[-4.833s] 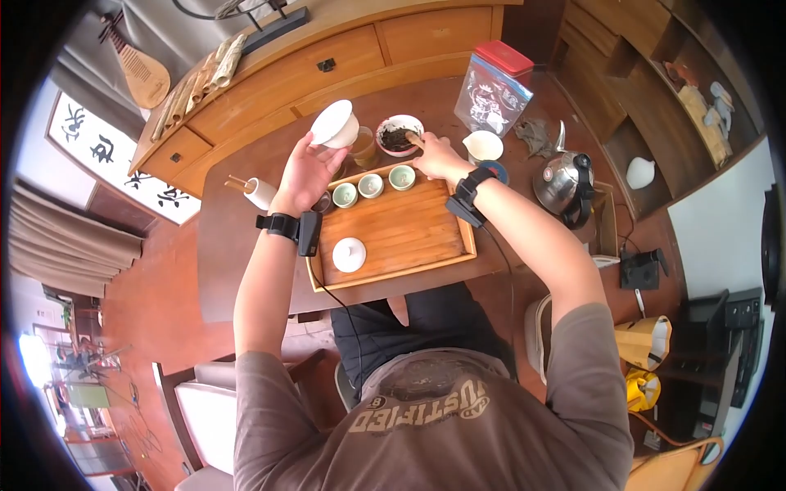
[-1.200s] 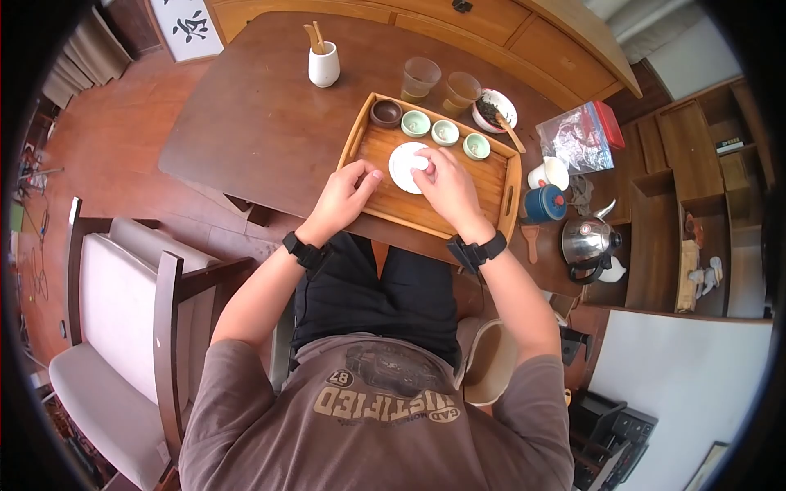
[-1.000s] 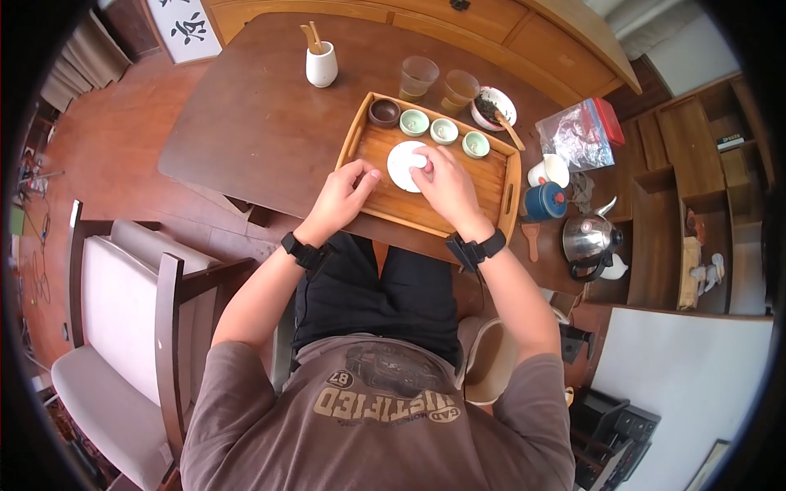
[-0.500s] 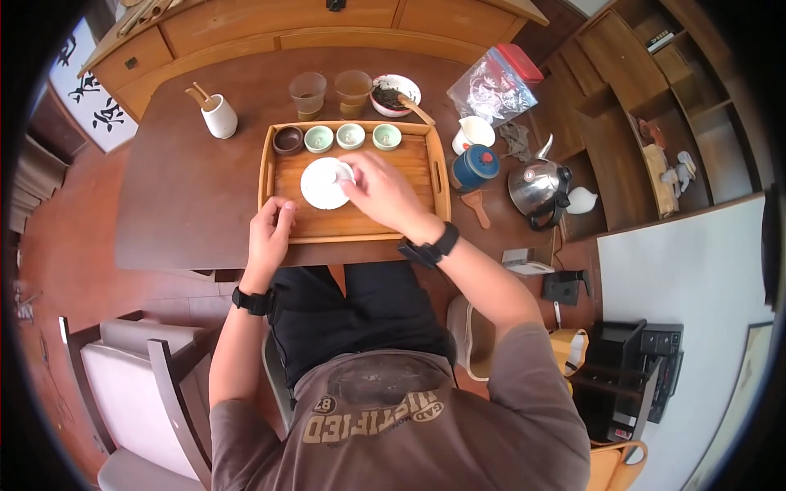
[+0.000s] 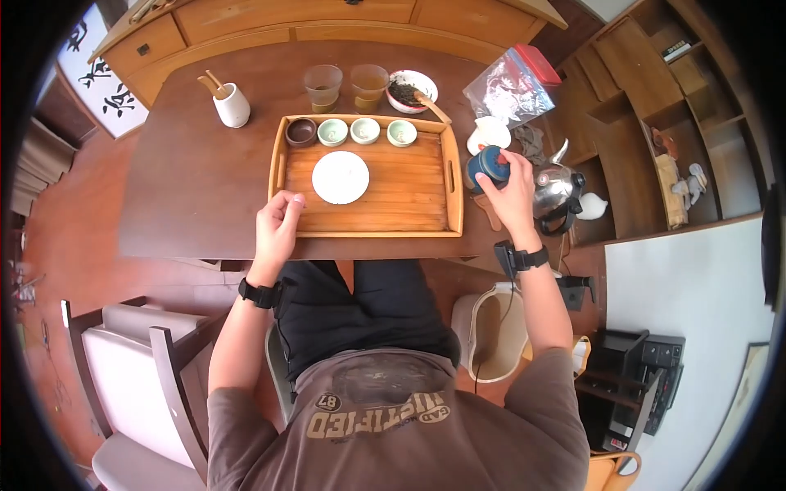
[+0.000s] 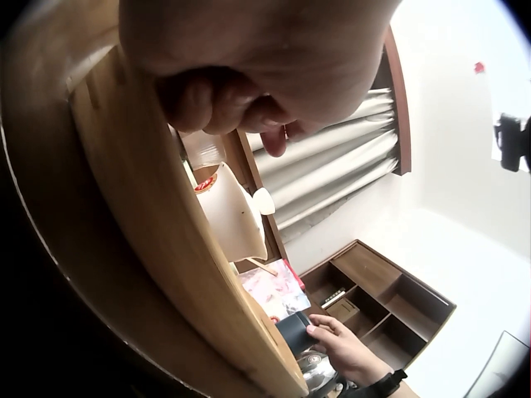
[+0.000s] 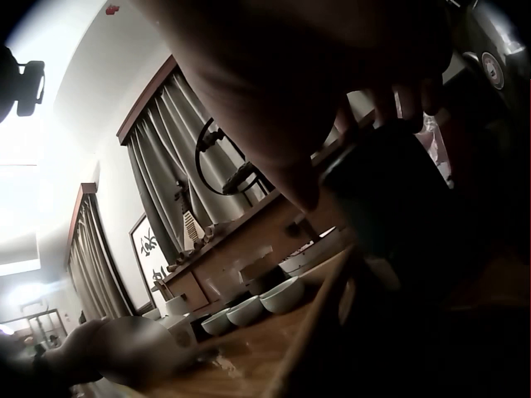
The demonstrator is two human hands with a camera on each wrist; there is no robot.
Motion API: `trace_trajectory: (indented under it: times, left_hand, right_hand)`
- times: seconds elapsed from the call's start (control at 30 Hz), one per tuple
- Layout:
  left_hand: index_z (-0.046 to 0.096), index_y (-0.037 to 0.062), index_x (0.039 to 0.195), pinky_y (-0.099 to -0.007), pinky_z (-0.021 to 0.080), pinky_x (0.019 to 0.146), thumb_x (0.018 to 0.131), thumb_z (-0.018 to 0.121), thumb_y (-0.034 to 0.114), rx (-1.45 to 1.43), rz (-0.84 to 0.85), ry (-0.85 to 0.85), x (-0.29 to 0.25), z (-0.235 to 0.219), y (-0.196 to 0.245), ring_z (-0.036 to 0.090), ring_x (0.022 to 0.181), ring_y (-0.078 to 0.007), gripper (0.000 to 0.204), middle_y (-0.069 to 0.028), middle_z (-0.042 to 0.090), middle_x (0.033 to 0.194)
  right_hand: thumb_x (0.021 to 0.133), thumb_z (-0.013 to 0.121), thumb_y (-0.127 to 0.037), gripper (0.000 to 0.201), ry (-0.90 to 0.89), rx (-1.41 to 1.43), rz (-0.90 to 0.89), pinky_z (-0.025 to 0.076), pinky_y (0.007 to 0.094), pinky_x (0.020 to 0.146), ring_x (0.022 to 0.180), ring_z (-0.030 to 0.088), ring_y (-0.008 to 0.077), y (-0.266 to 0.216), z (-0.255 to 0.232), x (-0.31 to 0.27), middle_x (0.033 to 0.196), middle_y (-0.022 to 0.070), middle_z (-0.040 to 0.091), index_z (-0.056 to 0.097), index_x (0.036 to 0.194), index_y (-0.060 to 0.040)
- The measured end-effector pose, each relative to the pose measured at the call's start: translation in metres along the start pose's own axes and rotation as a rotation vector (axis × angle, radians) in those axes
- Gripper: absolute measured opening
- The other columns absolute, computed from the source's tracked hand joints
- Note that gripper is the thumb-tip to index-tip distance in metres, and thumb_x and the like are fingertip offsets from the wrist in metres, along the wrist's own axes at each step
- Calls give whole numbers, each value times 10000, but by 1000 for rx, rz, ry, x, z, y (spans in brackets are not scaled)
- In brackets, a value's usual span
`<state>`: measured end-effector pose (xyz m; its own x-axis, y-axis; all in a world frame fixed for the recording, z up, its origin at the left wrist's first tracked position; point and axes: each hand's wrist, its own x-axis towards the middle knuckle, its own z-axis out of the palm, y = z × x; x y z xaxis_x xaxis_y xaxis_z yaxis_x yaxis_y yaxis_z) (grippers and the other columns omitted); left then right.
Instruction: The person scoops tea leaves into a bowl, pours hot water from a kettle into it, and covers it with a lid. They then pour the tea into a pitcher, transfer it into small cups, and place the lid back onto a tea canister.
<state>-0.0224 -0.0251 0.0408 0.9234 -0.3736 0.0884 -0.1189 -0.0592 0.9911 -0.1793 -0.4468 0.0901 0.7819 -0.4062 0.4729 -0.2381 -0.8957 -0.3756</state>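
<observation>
The right hand (image 5: 512, 196) grips a blue canister (image 5: 489, 166) with a red knob, just right of the wooden tray (image 5: 377, 233). In the right wrist view the canister (image 7: 390, 178) is dark between thumb and fingers. The left hand (image 5: 277, 229) rests at the tray's near left corner with its fingers curled, holding nothing visible. In the left wrist view the curled fingers of that hand (image 6: 257, 58) hang above the tray edge. A lidded white bowl (image 5: 341, 177) stands on the tray. Behind it are a brown cup (image 5: 301, 132) and three pale green cups (image 5: 365, 131).
Behind the tray stand two clear cups (image 5: 323, 88) and a bowl of dark leaves (image 5: 411, 92) with a wooden scoop. A white pitcher (image 5: 490, 135), a plastic bag (image 5: 509, 88) and a steel kettle (image 5: 557, 190) are at the right. A white holder (image 5: 232, 106) is back left.
The right hand has let go of the white lid and moved right to the blue canister, which it now grips. The left hand stays near the tray's corner. The head view has shifted slightly.
</observation>
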Motion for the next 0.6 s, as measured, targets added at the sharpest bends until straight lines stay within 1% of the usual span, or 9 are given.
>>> trace_trajectory:
  times: [0.03,0.2,0.27,0.3,0.33,0.4,0.43,0.5,0.6]
  left_hand:
    - [679,4,948,-222,419,716,1123,637,246,-20,3,-16,-2,0,6,493,794,-31,301,65,593,827]
    - [671,0,996,-237,430,727,1104,662,238,-51,-4,8,-1,4,9,490,793,-42,261,56,587,817]
    - [668,1,1023,-238,426,720,1064,720,226,130,53,90,0,13,15,482,765,-53,234,36,563,781]
    - [668,2,1074,-286,450,715,1001,782,211,232,95,98,4,17,21,517,750,-121,249,-31,582,809]
    - [658,11,1156,-378,512,828,957,810,218,480,196,80,8,16,20,617,901,-251,325,-130,653,998]
    - [639,31,1261,-474,508,991,914,837,244,659,476,65,16,27,37,610,1126,-371,453,-188,641,1233]
    - [639,31,1261,-474,508,991,914,837,244,668,472,65,19,33,44,610,1126,-371,453,-188,641,1233]
    - [647,34,1297,-497,479,1068,915,829,260,779,531,-9,26,44,54,575,1236,-394,480,-184,608,1368]
    - [652,55,1327,-496,490,1069,929,815,289,809,509,-19,36,55,55,589,1249,-388,490,-165,625,1350]
  right_hand:
    - [877,877,-331,643,-2,12,-2,464,505,1094,1275,577,389,3,1,0,1346,170,598,599,1405,-92]
    - [855,903,-255,647,-30,147,74,521,463,1052,1214,630,391,10,10,3,1314,179,612,572,1379,-72]
    - [869,894,-256,655,-51,160,93,516,466,1059,1229,625,390,12,13,5,1305,192,616,549,1392,-66]
    - [871,895,-261,658,-49,173,97,517,465,1057,1230,626,389,13,15,5,1309,195,617,543,1392,-66]
    - [874,895,-265,661,-48,186,101,518,464,1056,1232,627,388,14,16,5,1313,199,618,537,1392,-67]
    - [881,893,-273,666,-67,192,129,518,461,1058,1240,629,384,11,16,3,1327,199,619,525,1396,-67]
    - [886,890,-276,661,-59,205,129,518,462,1058,1244,629,383,13,17,2,1331,196,618,525,1395,-67]
    - [898,883,-283,650,-54,222,136,516,462,1060,1254,628,379,11,16,3,1334,192,617,523,1390,-59]
    - [903,880,-289,647,-51,235,143,514,458,1061,1252,628,381,11,17,2,1343,198,610,523,1389,-51]
